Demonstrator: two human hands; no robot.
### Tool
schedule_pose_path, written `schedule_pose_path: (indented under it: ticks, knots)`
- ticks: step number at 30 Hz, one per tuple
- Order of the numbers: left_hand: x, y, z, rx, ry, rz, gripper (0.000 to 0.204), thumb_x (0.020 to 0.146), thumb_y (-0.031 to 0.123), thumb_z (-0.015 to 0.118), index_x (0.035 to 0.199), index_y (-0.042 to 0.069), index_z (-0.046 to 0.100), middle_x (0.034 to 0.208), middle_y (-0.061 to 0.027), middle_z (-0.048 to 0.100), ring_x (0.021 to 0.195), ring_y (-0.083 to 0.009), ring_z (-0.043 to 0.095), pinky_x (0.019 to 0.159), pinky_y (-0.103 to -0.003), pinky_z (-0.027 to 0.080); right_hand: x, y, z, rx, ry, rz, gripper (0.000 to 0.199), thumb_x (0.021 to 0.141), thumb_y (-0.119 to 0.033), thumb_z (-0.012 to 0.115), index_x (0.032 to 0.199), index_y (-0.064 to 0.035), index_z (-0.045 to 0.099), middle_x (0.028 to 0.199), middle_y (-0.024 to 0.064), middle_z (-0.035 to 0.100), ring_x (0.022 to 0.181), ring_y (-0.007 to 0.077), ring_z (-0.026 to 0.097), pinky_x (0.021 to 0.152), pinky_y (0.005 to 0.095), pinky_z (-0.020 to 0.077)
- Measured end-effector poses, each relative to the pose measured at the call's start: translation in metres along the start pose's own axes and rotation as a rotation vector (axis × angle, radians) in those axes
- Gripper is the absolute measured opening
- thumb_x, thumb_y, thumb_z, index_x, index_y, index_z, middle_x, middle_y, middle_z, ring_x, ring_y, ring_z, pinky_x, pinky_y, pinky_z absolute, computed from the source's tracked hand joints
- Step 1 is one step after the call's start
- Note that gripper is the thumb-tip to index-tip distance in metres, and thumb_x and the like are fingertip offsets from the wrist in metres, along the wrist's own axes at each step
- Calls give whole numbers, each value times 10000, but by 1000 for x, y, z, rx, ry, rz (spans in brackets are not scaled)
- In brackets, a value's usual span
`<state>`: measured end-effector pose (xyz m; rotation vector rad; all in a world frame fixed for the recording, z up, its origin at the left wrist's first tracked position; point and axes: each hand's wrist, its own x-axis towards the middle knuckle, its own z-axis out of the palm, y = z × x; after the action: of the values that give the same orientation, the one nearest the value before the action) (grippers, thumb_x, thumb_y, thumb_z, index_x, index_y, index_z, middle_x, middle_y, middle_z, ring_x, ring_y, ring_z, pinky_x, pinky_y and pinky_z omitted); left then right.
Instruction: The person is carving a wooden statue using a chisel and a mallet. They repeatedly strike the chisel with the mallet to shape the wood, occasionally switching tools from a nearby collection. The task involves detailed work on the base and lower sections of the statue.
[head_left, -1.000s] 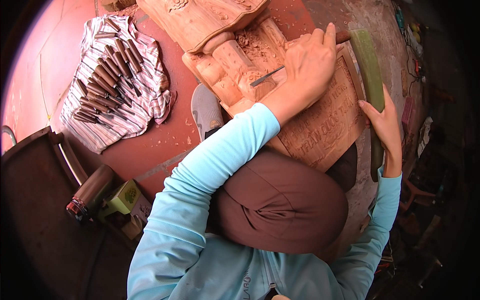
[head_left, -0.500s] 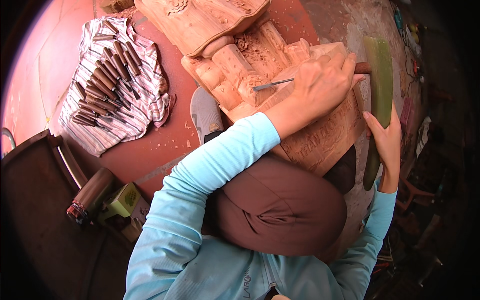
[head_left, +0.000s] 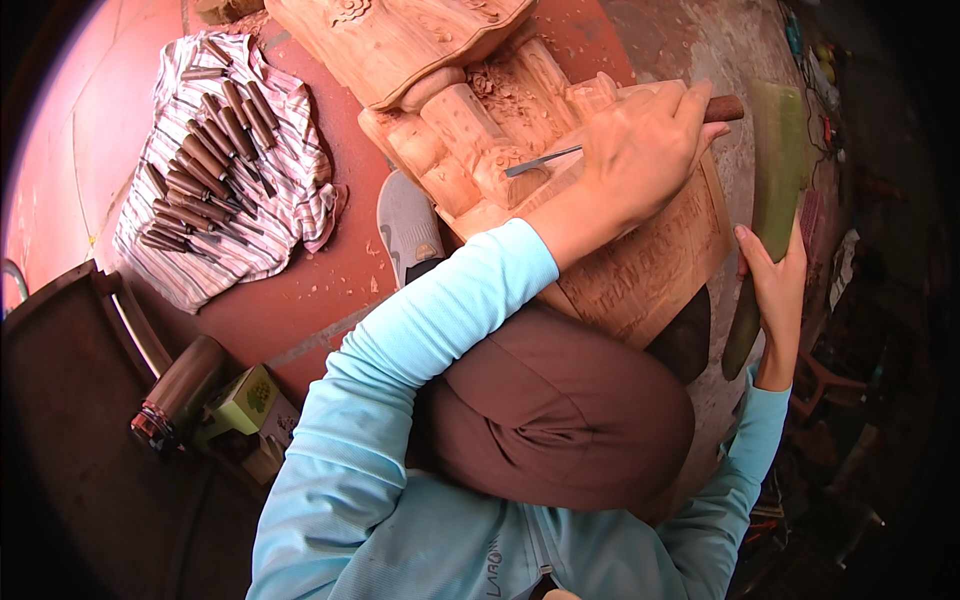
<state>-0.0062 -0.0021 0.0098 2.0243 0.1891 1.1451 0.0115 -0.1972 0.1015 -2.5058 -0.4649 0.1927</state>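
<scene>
My left hand (head_left: 640, 155) is closed round a wood-carving chisel (head_left: 728, 108), whose brown handle end sticks out to the right past my fingers. The steel blade reaches left, and its tip rests at a rounded part of the carved wooden piece (head_left: 460, 135). My right hand (head_left: 778, 275) grips a long green mallet (head_left: 778, 170) near its lower half. The mallet's upper part stands to the right of the chisel handle, with a gap between them. Carved lettering runs along the near side of the wood, partly under my left forearm.
On the left, several chisels (head_left: 205, 155) lie on a striped cloth (head_left: 180, 265) over the red floor. Nearer are a dark chair (head_left: 60, 370), a brown cylinder (head_left: 185, 385) and a small green box (head_left: 245, 405). Wood shavings sit in the carving's hollows. Clutter lines the right edge.
The mallet has swung right, away from the chisel's handle end, which it was touching or nearly touching. My left hand and the chisel have barely shifted.
</scene>
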Motion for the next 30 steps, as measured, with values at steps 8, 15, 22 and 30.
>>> schedule_pose_path:
  ticks: [8, 15, 22, 30]
  knots:
    - [-1, -5, 5, 30, -38, -72, 348, 844, 322, 650, 1078, 64, 644, 742, -60, 612, 653, -242, 624, 540, -355, 485, 7, -8, 2, -7, -79, 72, 522, 852, -72, 652, 1329, 5, 454, 982, 44, 599, 676, 58, 528, 567, 203, 440]
    - [-3, -10, 8, 84, -56, -109, 350, 849, 306, 642, 1107, 69, 643, 781, -61, 620, 690, -242, 631, 556, -351, 490, 18, 4, 4, -31, -107, 13, 547, 850, -61, 644, 1351, -1, 433, 976, 51, 616, 653, 65, 537, 536, 208, 435]
    - [-4, -12, 8, 121, -80, -134, 349, 851, 290, 635, 1123, 71, 637, 789, -68, 620, 705, -254, 634, 572, -355, 493, 19, -4, 13, 67, -120, 65, 476, 855, -104, 648, 1293, -40, 472, 700, -23, 509, 534, 57, 459, 469, 210, 381]
    - [-2, -12, 9, 142, -77, -153, 354, 849, 281, 637, 1138, 77, 629, 808, -67, 620, 719, -247, 634, 570, -358, 487, 26, 8, 9, 103, -144, 57, 598, 852, -105, 662, 1392, -57, 410, 754, -25, 542, 516, 38, 438, 466, 203, 397]
